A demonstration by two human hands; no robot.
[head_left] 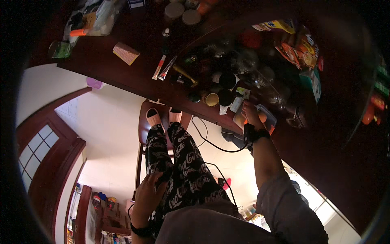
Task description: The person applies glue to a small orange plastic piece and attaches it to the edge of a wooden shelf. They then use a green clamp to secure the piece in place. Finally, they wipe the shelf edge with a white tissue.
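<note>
Held the right hand (252,115) over the clear container (271,117) at the near edge of the dark desk (91,59), with a rounded tan item (262,117) just beside it; could not tell whether grasping or released. Rested the left hand (149,196) on the patterned trousers (185,162), loosely curved and clasping nothing visible. Showed, to the left of the container, a pale flat packet (237,104) and a round gold lid (211,100), farther left two slim tubes (159,67) and a pink-and-yellow block (126,53), beyond the container an orange packet (307,51), and, lower down, pink slippers (154,119) on a brown chair (143,127).
</note>
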